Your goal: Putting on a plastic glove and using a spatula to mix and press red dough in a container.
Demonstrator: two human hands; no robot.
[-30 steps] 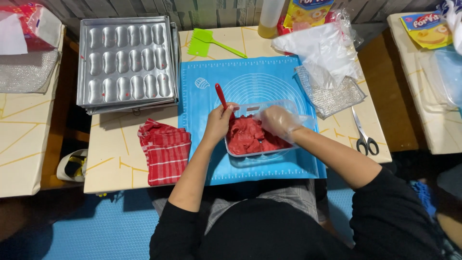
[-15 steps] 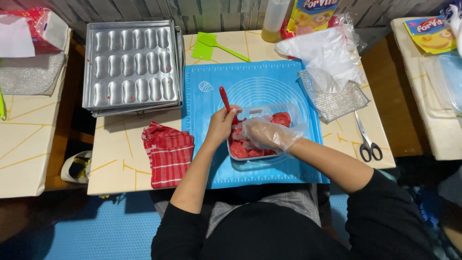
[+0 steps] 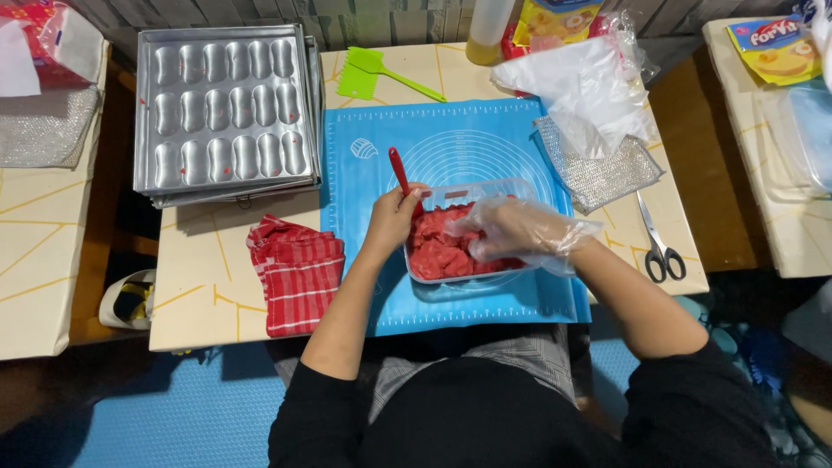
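**Soft red dough in a light plastic tub**

While my left hand (image 3: 392,218) was closed around the handle of the red spatula (image 3: 401,178), my right hand (image 3: 513,230), inside a loose clear plastic glove, lay curled over the red dough (image 3: 436,251) with its fingers pressed into it; whether they had pinched off a piece I could not tell. The dough sat in a clear rectangular plastic tub (image 3: 485,189) at the centre of the frame, on the blue silicone mat (image 3: 364,286) that covered the middle of the table (image 3: 208,286).

I judged the dough soft, moist and sticky: it lay in lumps, would give under any squeeze, and would cling to the glove. It seemed best taken from above in small scoops, not in one pull. The tub looked thin and light, likely to slide unless steadied at its rim. The spatula seemed stiff at the handle, so that was the place to hold it.

At the upper left lay a metal mould tray (image 3: 224,108), a red checked cloth (image 3: 299,273) below it, and scissors (image 3: 657,243) at the right.
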